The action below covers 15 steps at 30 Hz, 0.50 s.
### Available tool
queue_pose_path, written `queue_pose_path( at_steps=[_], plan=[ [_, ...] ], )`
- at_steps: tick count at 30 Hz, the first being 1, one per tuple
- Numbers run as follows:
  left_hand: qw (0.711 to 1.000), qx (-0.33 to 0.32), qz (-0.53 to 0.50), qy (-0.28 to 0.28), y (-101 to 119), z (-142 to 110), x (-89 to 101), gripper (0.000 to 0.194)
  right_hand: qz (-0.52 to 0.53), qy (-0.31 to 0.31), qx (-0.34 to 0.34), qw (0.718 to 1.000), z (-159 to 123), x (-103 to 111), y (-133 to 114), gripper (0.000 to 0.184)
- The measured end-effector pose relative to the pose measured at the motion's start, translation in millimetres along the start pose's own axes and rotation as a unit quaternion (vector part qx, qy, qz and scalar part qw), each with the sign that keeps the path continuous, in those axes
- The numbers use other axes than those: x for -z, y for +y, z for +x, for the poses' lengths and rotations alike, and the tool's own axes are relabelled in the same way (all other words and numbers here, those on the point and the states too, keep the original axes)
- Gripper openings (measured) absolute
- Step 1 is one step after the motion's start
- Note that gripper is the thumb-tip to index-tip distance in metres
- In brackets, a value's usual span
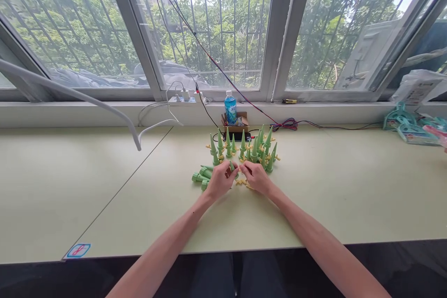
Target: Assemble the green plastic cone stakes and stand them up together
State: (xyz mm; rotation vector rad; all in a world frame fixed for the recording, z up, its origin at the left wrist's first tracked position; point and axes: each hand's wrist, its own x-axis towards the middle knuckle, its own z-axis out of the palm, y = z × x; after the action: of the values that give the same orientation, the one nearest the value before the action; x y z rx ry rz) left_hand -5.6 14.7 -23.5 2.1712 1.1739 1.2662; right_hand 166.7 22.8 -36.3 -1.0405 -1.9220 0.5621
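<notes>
My left hand [220, 180] is closed round a green plant watering spike [232, 166], its pointed end tilted up. Close beside it, my right hand [256, 177] pinches a small yellow valve [240, 168] at the spike's side; the fingers partly hide it. More yellow valves [240, 182] lie on the table between my wrists. Past my hands, several green spikes with yellow valves stand point up, one group of spikes [228, 142] on the left and another group [254, 149] on the right. Several green spikes [200, 176] lie flat to the left of my left hand.
A blue-labelled bottle [230, 108] stands by a small cardboard box [242, 121] at the back. Coiled cables [286, 124] and a power strip [186, 98] are near the window. A white curved arm [104, 102] hangs at left. Teal packaged items [408, 125] lie far right.
</notes>
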Motion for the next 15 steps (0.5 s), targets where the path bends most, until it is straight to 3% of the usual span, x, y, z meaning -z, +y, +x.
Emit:
queue_pose_path(
  at_steps=[15],
  plan=[
    [1.0,-0.01,-0.021,-0.002,-5.0,0.5,-1.3,0.013,0.029,-0.018,0.022,0.999,-1.0,2.4,0.6,0.025]
  ],
)
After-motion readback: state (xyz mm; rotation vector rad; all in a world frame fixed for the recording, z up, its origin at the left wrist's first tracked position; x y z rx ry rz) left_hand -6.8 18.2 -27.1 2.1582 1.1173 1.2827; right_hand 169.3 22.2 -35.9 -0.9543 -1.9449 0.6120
